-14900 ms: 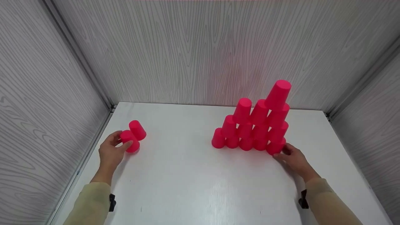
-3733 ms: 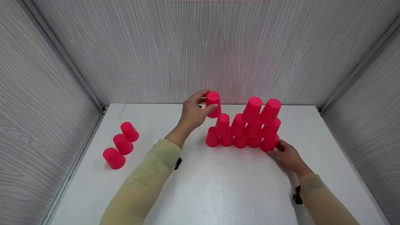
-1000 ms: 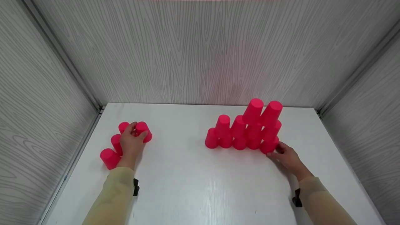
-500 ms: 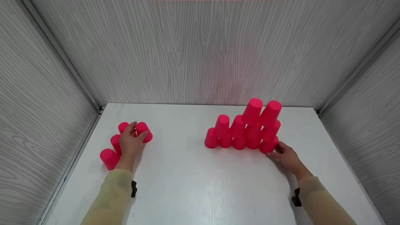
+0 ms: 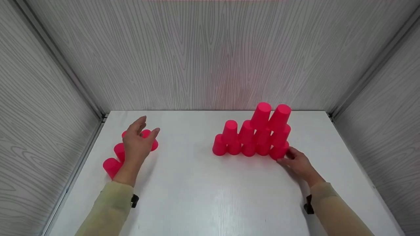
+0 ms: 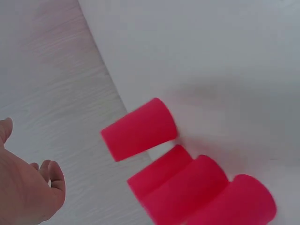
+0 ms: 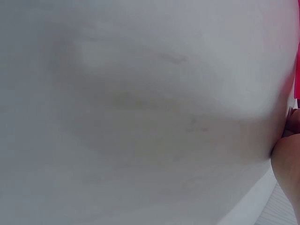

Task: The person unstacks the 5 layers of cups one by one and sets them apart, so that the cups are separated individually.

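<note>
Upside-down red plastic cups form a stepped stack (image 5: 262, 136) right of centre, with two cups on its third tier. My right hand (image 5: 300, 165) holds the base of the bottom right cup (image 5: 279, 151), thumb in front and fingers behind. In the right wrist view only part of that hand (image 7: 287, 157) shows at the edge. My left hand (image 5: 136, 144) is raised over several single cups at the left, fingers and thumb spread with nothing between them. Just beyond its thumb stands one cup (image 6: 139, 130), slightly apart from a row of others (image 6: 185, 190).
The white table (image 5: 197, 190) is enclosed by grey wood-grain panels: a back wall (image 5: 197, 59) and a side wall on each hand. The nearest left cup (image 5: 111, 166) stands not far from the table's left edge. A dark device (image 5: 308, 205) sits at the right sleeve.
Since the earliest frame, the top cup and the third tier's left cup have gone from the stack to the left. My left hand has just released the latter and lifted; the right stays put.
</note>
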